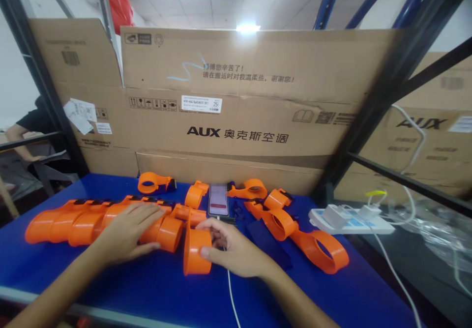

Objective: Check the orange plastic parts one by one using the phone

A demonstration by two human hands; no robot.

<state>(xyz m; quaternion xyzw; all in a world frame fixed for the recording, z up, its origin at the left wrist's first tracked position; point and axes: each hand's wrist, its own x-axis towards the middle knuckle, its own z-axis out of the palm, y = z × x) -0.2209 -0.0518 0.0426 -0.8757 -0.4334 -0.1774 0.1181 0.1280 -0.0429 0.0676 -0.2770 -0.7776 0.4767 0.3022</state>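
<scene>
My right hand (236, 249) pinches an orange tape dispenser (195, 254) by its ring, thumb on the near rim and fingers reaching behind it. The dispenser stands on its side at the right end of a row of similar orange tape dispensers (84, 224). Across that row lies my left hand (129, 232), its fingers stretched over the tops and its thumb apart at the front. A short orange handle (190, 213) shows just behind the held dispenser. Several more dispensers (324, 254) lie loosely to the right of my right hand.
A phone (219, 200) with a lit screen stands at the back, a white cable running from it toward me. On the blue tabletop's right edge sits a white power strip (350, 220) with plugs. Cardboard (236, 116) walls the back, between dark metal posts. A person's arm (22, 136) shows far left.
</scene>
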